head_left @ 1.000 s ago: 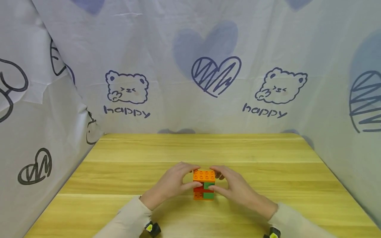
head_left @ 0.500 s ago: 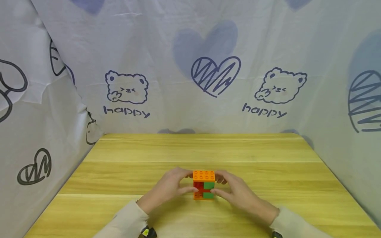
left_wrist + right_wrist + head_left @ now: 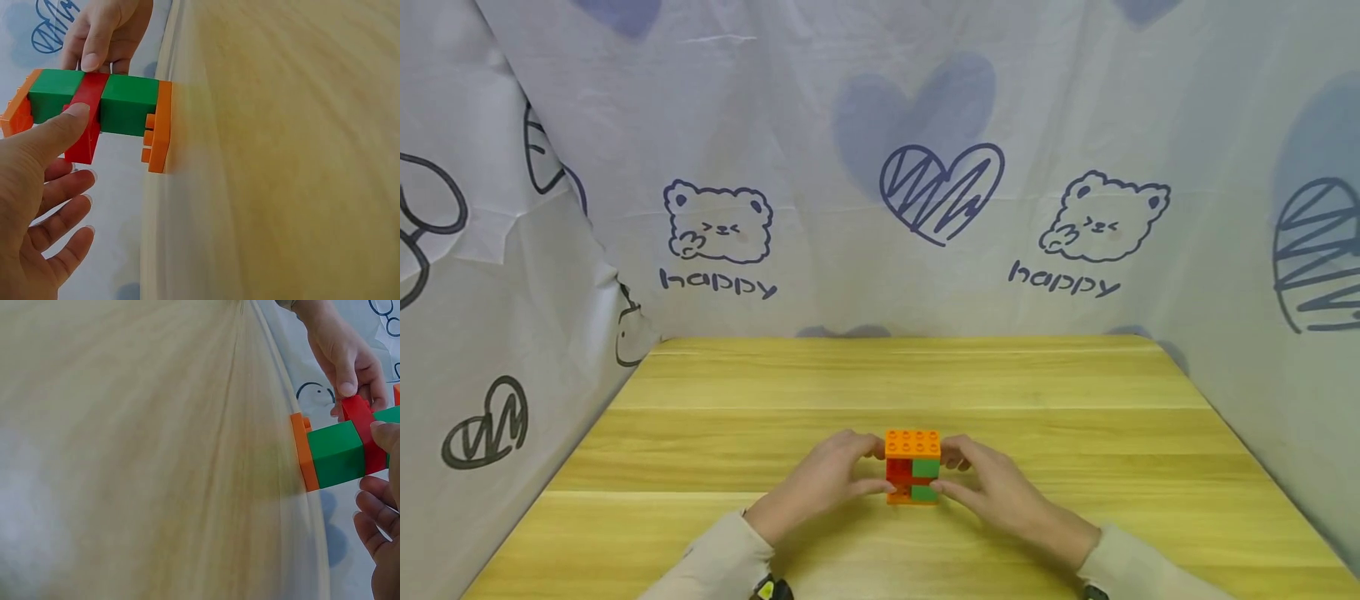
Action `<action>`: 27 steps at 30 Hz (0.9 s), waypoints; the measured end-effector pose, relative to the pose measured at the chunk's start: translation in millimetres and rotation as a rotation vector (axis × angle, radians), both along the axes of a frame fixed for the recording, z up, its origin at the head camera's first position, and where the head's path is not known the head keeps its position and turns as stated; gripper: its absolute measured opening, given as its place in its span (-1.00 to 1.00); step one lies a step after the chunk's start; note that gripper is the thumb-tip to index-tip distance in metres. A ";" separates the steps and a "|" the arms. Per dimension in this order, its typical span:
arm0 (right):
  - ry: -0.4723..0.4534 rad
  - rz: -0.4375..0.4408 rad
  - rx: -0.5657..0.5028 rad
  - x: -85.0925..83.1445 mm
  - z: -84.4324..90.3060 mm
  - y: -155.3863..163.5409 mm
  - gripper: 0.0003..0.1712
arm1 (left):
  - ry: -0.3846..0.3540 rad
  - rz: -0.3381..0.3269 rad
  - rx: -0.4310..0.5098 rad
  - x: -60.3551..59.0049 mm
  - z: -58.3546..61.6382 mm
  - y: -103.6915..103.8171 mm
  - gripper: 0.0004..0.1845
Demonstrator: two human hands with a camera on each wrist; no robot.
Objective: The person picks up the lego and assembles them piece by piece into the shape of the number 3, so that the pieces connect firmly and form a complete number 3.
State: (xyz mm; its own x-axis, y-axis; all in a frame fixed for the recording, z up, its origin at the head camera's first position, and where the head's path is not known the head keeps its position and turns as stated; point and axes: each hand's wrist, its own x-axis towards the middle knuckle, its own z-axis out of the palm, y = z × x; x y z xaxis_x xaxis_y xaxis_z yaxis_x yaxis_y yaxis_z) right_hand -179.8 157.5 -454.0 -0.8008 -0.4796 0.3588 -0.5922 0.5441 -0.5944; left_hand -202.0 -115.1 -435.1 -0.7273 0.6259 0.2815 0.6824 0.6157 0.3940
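Observation:
A small structure of toy building bricks (image 3: 913, 444) stands upright on the wooden table in the head view. Orange studded plates form its top and bottom. Two green bricks (image 3: 130, 105), one above and one below a red plate (image 3: 91, 94), fill its right side; the left side is hollow. My left hand (image 3: 823, 479) holds the red plate's left end, thumb in front. At the other end, my right hand (image 3: 1003, 487) has its thumb by the red plate and fingers behind. In the right wrist view, a green brick (image 3: 337, 453) shows beside the right thumb.
The wooden table (image 3: 737, 383) runs back to a pale cloth (image 3: 835, 275) printed with hearts and bears. More of this cloth hangs along both sides. Dark wrist devices show at the sleeves along the lower edge of the head view.
Both hands have slid down the structure, from around the top orange plate to the red plate at mid-height, and their thumbs have spread outward. The structure has stayed in place.

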 end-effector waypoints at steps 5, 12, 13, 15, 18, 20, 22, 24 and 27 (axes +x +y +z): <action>0.000 0.005 -0.002 -0.8 -1.5 -0.7 -0.52 | -0.023 0.012 0.011 -0.3 -2.2 2.0 -0.61; -0.003 0.002 -0.003 -0.6 -3.1 -0.9 -0.54 | -0.064 0.000 0.073 -0.4 -4.1 3.8 -0.58; -0.005 0.002 -0.004 -0.6 -3.3 -0.9 -0.54 | -0.073 -0.003 0.084 -0.8 -4.9 4.0 -0.57; -0.004 0.003 -0.005 -0.6 -3.9 -0.8 -0.55 | -0.090 -0.012 0.105 -1.4 -6.2 4.3 -0.57; -0.012 0.004 -0.008 -0.7 -4.3 -0.8 -0.53 | -0.140 -0.012 0.136 -2.0 -8.3 4.9 -0.58; -0.019 0.011 -0.013 -0.6 -4.4 -1.0 -0.51 | -0.190 -0.013 0.160 -1.8 -9.2 5.3 -0.59; -0.033 0.014 -0.021 -0.5 -4.2 -1.6 -0.48 | -0.235 -0.013 0.180 -1.6 -10.6 6.0 -0.60; -0.043 0.019 -0.034 -0.5 -4.3 -2.5 -0.46 | -0.262 -0.016 0.193 -1.3 -11.4 6.7 -0.62; -0.066 0.022 -0.061 -0.8 -4.3 -3.4 -0.47 | -0.271 -0.022 0.204 -1.6 -12.4 7.9 -0.65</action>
